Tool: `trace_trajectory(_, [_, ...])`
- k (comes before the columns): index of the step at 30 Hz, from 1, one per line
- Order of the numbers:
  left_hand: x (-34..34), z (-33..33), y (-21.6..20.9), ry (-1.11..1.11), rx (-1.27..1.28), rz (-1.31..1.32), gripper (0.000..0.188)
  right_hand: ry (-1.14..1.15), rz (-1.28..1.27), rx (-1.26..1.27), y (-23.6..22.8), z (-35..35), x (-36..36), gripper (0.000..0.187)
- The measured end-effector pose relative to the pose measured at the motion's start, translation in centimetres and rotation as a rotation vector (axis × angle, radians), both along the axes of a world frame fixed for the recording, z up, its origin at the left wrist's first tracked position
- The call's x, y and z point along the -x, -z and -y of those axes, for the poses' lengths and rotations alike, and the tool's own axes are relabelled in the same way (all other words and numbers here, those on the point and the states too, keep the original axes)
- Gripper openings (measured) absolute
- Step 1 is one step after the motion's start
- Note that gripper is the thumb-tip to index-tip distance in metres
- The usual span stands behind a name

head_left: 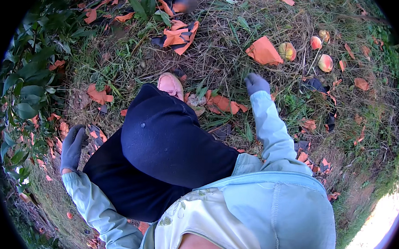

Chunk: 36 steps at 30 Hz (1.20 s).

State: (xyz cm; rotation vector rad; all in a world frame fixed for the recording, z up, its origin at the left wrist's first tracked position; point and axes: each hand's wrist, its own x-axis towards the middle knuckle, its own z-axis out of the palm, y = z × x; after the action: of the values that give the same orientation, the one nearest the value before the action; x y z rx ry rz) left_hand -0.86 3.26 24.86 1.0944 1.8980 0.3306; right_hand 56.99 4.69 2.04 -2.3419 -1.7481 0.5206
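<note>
My left hand [73, 148], in a grey glove, hangs beside my bent leg at the left, near the leafy branches. Its fingers are stretched out and it holds nothing that I can see. My right hand [257, 84], also gloved in grey, reaches forward low over the grass. Its fingers are bent down and mostly hidden, so I cannot make out whether anything is in them. Just beyond it lies an orange paper piece [264, 51]. Right beside that paper rests a yellow-green and red apple [287, 51]; a redder apple [325, 63] lies farther right, with others close by.
Leafy branches [27, 102] hang along the left side. Torn orange and black paper [179, 35] is strewn over the grass ahead. My dark-trousered knee [163, 131] fills the middle, with a pink shoe [170, 85] in front. A bright strip [374, 228] shows at the lower right.
</note>
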Motion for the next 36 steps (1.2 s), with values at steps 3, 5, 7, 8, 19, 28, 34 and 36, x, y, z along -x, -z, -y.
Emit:
trace_trajectory(3, [-0.3,-0.1,-0.1,0.020,-0.007,-0.008,0.029,-0.016,-0.040,0.064,-1.0,3.1,1.0,0.017])
trace_trajectory(5, [-0.7,-0.2,-0.1,0.026,-0.009,-0.002,0.028,-0.025,-0.080,0.001,-1.6,5.1,1.6,0.016])
trace_trajectory(7, [-0.7,-0.3,-0.1,0.026,-0.013,0.006,0.027,-0.208,-0.077,0.216,-1.9,6.1,2.4,0.015])
trace_trajectory(8, [-0.6,-0.3,0.0,0.033,-0.010,0.008,0.027,-0.300,-0.076,0.324,-2.1,6.4,2.9,0.015])
trace_trajectory(19, [-1.1,-0.2,-0.2,0.050,-0.070,-0.010,0.028,0.356,-0.440,-0.257,4.5,-4.3,1.7,0.035])
trace_trajectory(28, [-1.5,0.1,-1.2,0.100,-0.095,-0.108,0.032,0.085,0.054,0.247,7.9,-8.1,1.0,0.055])
trace_trajectory(34, [-0.4,0.8,-0.7,0.149,-0.093,-0.232,0.041,0.000,-0.070,0.277,9.5,-5.2,1.4,0.056])
trace_trajectory(36, [-0.6,0.6,-1.2,0.170,-0.104,-0.247,0.043,0.008,-0.214,0.176,10.6,-3.7,0.6,0.052])
